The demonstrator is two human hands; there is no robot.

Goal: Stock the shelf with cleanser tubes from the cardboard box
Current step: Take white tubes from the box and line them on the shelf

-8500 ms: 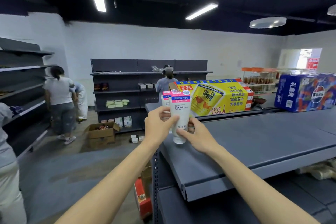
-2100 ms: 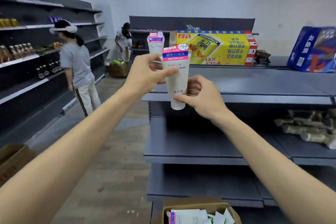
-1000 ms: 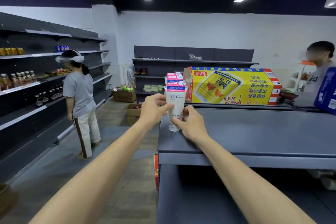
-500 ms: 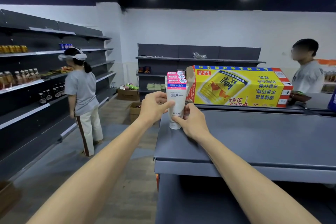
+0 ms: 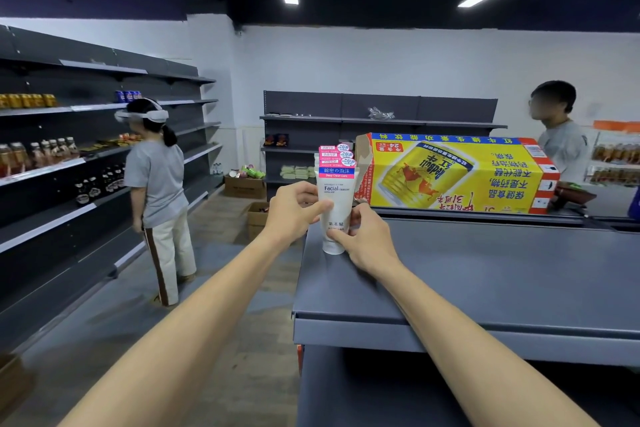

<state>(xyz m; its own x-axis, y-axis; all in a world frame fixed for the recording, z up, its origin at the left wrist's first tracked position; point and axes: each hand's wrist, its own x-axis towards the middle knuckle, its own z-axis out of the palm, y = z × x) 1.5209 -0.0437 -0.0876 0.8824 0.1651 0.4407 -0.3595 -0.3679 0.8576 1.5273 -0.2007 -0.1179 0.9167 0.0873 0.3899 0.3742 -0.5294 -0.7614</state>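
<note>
Both hands pinch the cleanser tube [image 5: 335, 208] upright, cap down on the shelf [image 5: 485, 274]: left hand [image 5: 294, 211] at nine o'clock, right hand [image 5: 363, 239] at four.

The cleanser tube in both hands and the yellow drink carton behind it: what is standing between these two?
In the head view, more cleanser tubes stand in a row behind the held cleanser tube, between it and the yellow carton.

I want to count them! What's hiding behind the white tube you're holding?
More cleanser tubes stand in a row behind the held tube; only their pink tops show. Their bodies are covered, so no sure count.
</note>
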